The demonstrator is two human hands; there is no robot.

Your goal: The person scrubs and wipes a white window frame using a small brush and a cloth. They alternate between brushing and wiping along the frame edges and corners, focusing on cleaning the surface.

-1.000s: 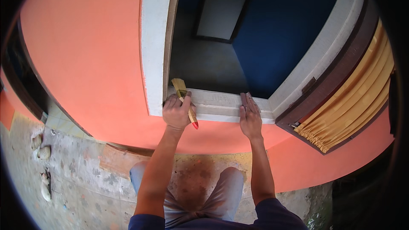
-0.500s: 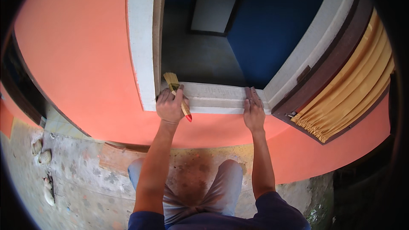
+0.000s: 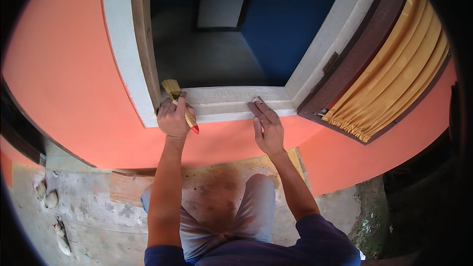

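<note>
My left hand (image 3: 172, 121) is closed around a paintbrush (image 3: 171, 86) at the left end of the white window sill (image 3: 217, 97). The brush's pale bristles point up and away, and its red-tipped wooden handle sticks out below the fingers. On the right part of the sill, my right hand (image 3: 269, 129) presses a small folded piece of sandpaper (image 3: 258, 100) against the surface. Its fingers cover most of the sheet, leaving only an edge visible.
A brown-framed window sash (image 3: 313, 103) with a yellow curtain (image 3: 379, 88) swings out at the right. Orange wall (image 3: 217, 143) surrounds the white frame. Beyond the opening lies a room with a blue wall (image 3: 281, 34). Stones (image 3: 51, 199) rest on the concrete floor at the left.
The view has shifted, so the window sits further left. My right hand has slid leftward along the sill and tilted, exposing the sandpaper's edge. My left hand still grips the brush.
</note>
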